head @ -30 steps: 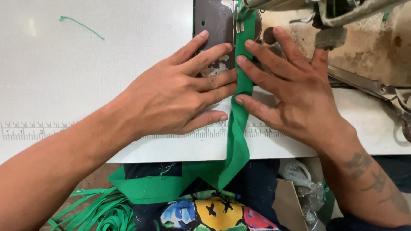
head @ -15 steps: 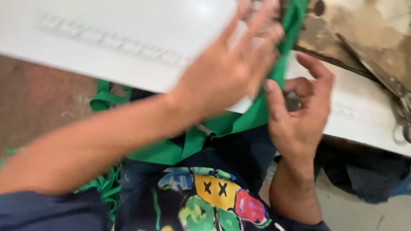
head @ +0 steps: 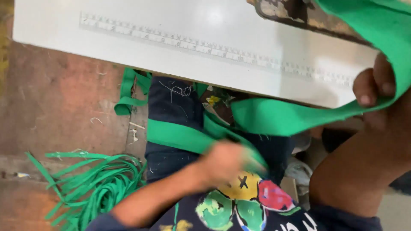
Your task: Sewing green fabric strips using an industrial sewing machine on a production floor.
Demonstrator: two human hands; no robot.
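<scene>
A long green fabric strip (head: 295, 115) runs from the top right corner down over the white table's edge (head: 180, 64) into my lap. Close to the table edge at the right, my right hand (head: 376, 87) pinches the strip, with the band curving over its fingers. My left hand (head: 224, 160) is blurred, low over my lap, and closed on the lower part of the same strip (head: 175, 134), which lies across my dark trousers. I cannot make out its fingers.
A ruler scale (head: 214, 47) runs along the table near its front edge. The worn base of a sewing machine (head: 299, 15) shows at the top. A heap of green strips (head: 94, 184) lies on the reddish floor at the left, and another green loop (head: 128, 92) hangs below the table.
Both hands have left the table top and the view has dropped to my lap. My left hand went down to the strip on my lap; my right hand lifted the strip at the table edge.
</scene>
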